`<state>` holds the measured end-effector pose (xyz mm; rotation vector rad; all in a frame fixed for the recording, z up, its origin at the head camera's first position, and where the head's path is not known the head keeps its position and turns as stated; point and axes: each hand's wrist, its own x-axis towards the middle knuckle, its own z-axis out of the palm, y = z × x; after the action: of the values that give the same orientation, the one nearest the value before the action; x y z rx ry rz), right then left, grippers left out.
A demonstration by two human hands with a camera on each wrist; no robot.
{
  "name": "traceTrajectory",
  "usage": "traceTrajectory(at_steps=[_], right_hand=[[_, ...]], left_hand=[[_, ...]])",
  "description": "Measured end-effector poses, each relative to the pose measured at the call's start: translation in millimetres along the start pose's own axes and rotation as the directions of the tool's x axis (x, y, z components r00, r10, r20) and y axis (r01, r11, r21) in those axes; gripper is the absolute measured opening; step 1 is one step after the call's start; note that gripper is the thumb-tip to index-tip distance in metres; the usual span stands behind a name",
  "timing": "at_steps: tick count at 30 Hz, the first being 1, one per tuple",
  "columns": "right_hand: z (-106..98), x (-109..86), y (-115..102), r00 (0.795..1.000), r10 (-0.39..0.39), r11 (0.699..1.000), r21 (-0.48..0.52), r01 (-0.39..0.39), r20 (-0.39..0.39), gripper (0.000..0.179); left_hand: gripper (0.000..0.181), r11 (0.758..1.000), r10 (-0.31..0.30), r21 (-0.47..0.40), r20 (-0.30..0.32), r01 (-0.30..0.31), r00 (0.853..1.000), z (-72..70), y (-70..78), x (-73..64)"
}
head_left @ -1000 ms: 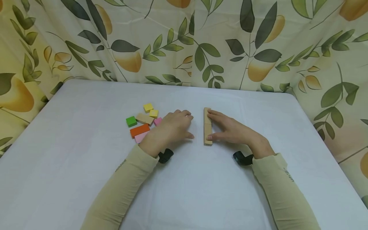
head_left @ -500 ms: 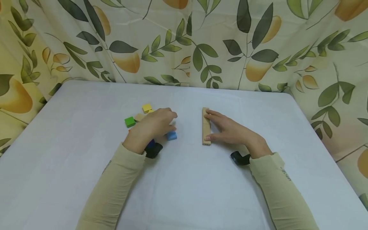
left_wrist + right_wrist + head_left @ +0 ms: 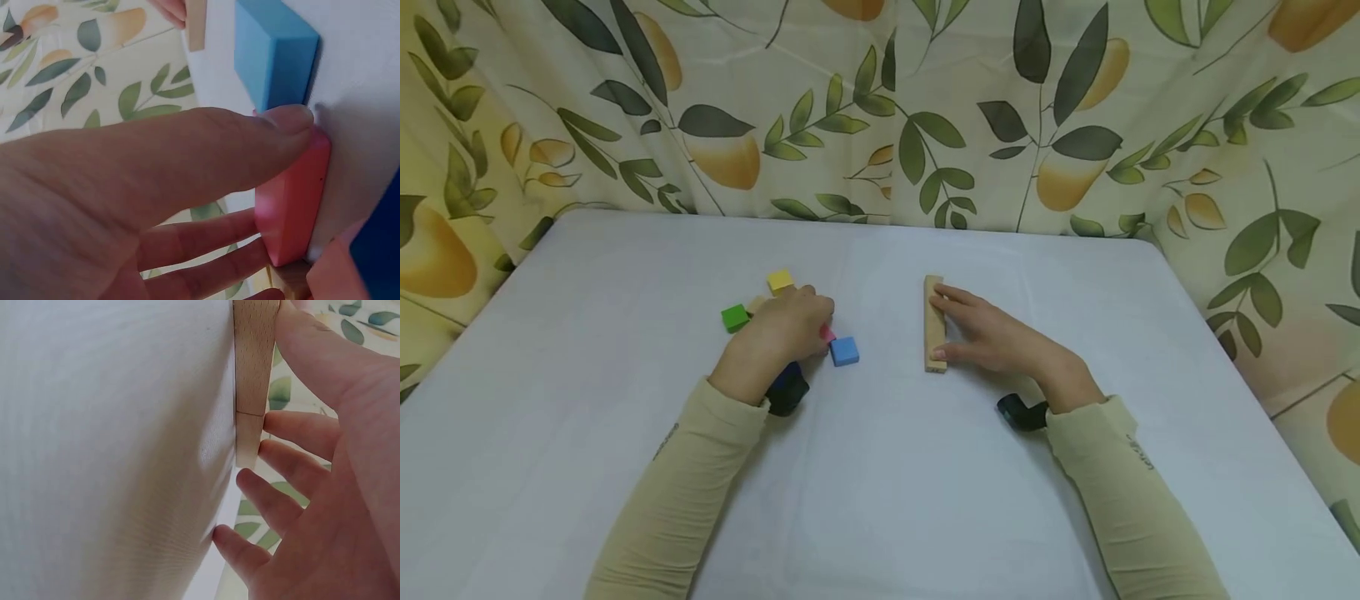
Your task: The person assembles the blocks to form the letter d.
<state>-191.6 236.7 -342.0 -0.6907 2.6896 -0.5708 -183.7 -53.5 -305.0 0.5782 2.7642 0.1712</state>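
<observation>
My left hand (image 3: 778, 337) reaches into a group of coloured blocks on the left and pinches a pink block (image 3: 290, 200) between thumb and fingers. In the left wrist view, the thumb lies over one end of that block and the fingers are on its far side. A light blue block (image 3: 845, 351) sits right beside the thumb tip. Two plain wooden blocks (image 3: 934, 321) lie end to end in a row near the table's middle. Along their right side rests my right hand (image 3: 996, 337), thumb and fingers spread and touching them.
Around the left hand lie a yellow block (image 3: 780, 281), a green block (image 3: 735, 317) and a dark blue block (image 3: 381, 231), partly covered. The white table (image 3: 880, 483) ends at a leaf-patterned curtain (image 3: 835, 108). Each wrist carries a black camera (image 3: 1021, 412).
My left hand has moved left and back to the coloured blocks, leaving the light blue block in view and taking the pink one between its fingers. My right hand stays at the wooden row.
</observation>
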Motion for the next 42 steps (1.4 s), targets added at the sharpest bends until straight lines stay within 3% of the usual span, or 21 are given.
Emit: traceTrajectory(at_steps=[11,17,24,35,42], right_hand=[[1.4,1.5,-0.9,0.999,-0.020,0.999,-0.040,0.019,-0.028,0.082],[1.3,0.8,-1.3,0.999,-0.022,0.999,-0.027,0.021,-0.042,0.077],[1.5,-0.2,-1.8,0.999,-0.024,1.000,-0.002,0.024,-0.031,0.077],[3.4,0.7,0.0,0.999,-0.024,0.999,0.022,0.025,-0.029,0.078],[3.2,-1.6,4.5,0.999,-0.044,0.998,0.051,0.045,-0.016,0.074]], left_hand=[[0.009,0.999,0.034,0.019,-0.021,-0.034,0.999,3.3,-2.1,2.2],[0.018,0.997,0.069,0.046,-0.096,-0.065,0.993,1.8,1.4,2.4],[0.031,0.986,0.151,0.102,-0.179,-0.134,0.972,2.0,11.9,-0.3],[0.039,0.969,0.224,0.134,-0.129,-0.207,0.966,8.1,32.1,2.9],[0.045,0.955,0.286,0.095,-0.030,-0.282,0.958,13.6,50.2,5.9]])
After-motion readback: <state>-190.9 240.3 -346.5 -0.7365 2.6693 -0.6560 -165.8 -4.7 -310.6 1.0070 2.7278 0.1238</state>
